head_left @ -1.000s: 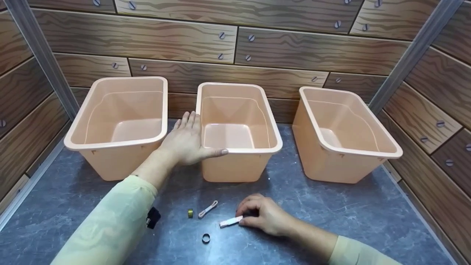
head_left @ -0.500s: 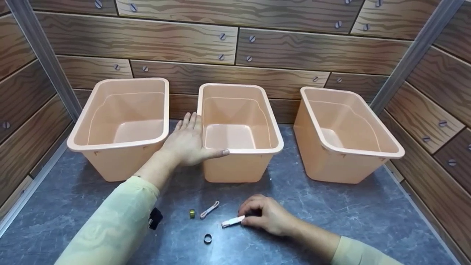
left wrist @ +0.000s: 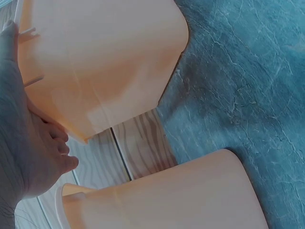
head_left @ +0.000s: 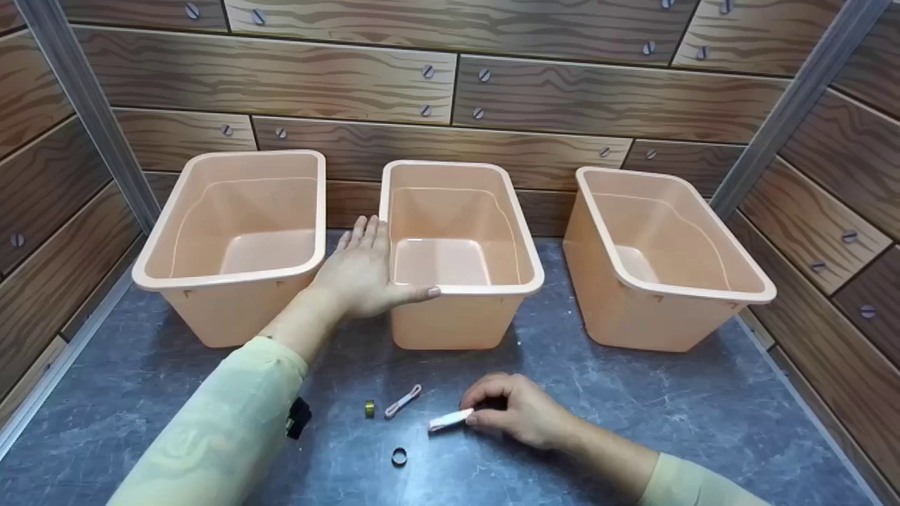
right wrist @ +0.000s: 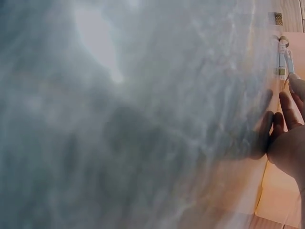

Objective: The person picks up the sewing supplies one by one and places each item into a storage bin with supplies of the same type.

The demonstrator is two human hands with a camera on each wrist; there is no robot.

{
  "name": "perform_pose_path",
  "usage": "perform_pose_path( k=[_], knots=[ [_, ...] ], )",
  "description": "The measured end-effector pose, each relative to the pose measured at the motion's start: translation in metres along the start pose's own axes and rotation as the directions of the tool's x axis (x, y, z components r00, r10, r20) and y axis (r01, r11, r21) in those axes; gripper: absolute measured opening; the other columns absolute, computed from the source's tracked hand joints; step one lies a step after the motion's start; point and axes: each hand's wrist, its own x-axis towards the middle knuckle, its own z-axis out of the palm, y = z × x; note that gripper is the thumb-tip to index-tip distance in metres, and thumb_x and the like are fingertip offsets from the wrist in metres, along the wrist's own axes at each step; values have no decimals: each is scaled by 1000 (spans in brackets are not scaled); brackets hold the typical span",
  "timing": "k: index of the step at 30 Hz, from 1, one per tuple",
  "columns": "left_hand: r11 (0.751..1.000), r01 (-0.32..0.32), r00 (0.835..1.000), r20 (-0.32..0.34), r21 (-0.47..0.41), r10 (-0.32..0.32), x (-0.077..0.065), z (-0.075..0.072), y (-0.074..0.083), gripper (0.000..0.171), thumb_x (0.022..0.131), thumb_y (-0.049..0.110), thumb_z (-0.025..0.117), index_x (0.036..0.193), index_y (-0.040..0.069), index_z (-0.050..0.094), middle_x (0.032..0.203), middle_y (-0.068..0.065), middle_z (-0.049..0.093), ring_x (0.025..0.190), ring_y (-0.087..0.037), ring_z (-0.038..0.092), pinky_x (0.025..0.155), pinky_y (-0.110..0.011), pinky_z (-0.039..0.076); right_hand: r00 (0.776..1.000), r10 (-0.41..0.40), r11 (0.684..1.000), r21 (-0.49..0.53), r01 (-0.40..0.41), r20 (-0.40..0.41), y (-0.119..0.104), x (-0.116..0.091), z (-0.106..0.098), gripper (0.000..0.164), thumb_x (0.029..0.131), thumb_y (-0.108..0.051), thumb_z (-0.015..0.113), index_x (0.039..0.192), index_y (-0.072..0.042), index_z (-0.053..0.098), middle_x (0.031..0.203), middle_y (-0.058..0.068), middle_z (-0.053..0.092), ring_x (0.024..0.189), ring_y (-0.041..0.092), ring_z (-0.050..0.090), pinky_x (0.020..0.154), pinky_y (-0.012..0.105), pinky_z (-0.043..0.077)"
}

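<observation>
My left hand (head_left: 358, 274) lies with straight fingers along the left rim of the middle peach plastic bin (head_left: 457, 320), its thumb over the front rim. In the left wrist view, the left hand (left wrist: 38, 148) is at that bin's edge. Near the front, my right hand (head_left: 520, 411) pinches the right end of a small white folded strip (head_left: 450, 420), like a flat bundled lace, between thumb and fingers. To its left lie a thin bundled lace (head_left: 403, 401), a small gold ring (head_left: 369, 408) and a dark metal ring (head_left: 399, 457) on the grey marbled table (head_left: 337, 471).
Another peach bin (head_left: 232, 309) stands to the left and a third bin (head_left: 661, 323) to the right. A small black object (head_left: 299, 418) shows beside the left sleeve. Wood-patterned walls (head_left: 351, 84) enclose the back and sides.
The view has shifted slightly. The strip's right end is tilted up a little more in the right hand's pinch. My left hand stays on the bin rim.
</observation>
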Motion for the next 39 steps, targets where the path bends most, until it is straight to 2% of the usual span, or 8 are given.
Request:
perform_pose_path(
  k=[14,21,25,31,36,39],
  knots=[
    [1000,-4,1000,1,13,4,1,0,-1,145,80,101,41,165,-11,5,172,-33,5,161,-42,2,130,-52,9,999,4,998,59,-1,-50,-13,-2,-21,12,95,-16,81,107,-12,82,109,4,78,103,19,70,92,33,57],
    [1000,1,1000,-8,11,-1,1,1,-1,145,79,100,43,165,-11,5,172,-33,8,162,-42,3,130,-52,9,992,-62,998,12,64,-107,-32,-1,-44,13,95,-14,82,107,-12,82,112,4,77,108,20,70,97,33,55],
    [1000,-11,1000,-15,9,11,1,1,-1,144,81,98,45,164,-12,6,172,-33,8,161,-44,4,130,-53,10,980,-123,992,-20,122,-155,-47,-2,-61,14,94,-10,82,108,-10,82,112,4,77,111,21,68,99,30,53],
    [999,-29,999,-23,14,29,1,1,-1,142,82,97,45,164,-14,7,171,-34,10,161,-45,4,130,-54,10,957,-215,976,-64,206,-194,-72,-4,-85,20,92,-2,81,109,-13,82,110,5,77,112,23,68,100,28,52],
    [999,-21,1000,-20,24,22,1,1,-1,143,82,98,44,164,-13,7,171,-34,10,161,-44,5,130,-53,11,933,-288,957,-81,277,-215,-89,3,-103,24,90,7,79,109,-9,81,110,10,76,110,21,68,99,27,53],
    [1000,-21,999,-28,22,22,2,2,-1,143,81,98,44,164,-13,7,171,-34,11,161,-44,6,130,-53,12,927,-291,957,-88,277,-238,-96,10,-113,23,89,9,78,108,-5,80,109,11,76,110,19,68,98,26,53]
  ],
)
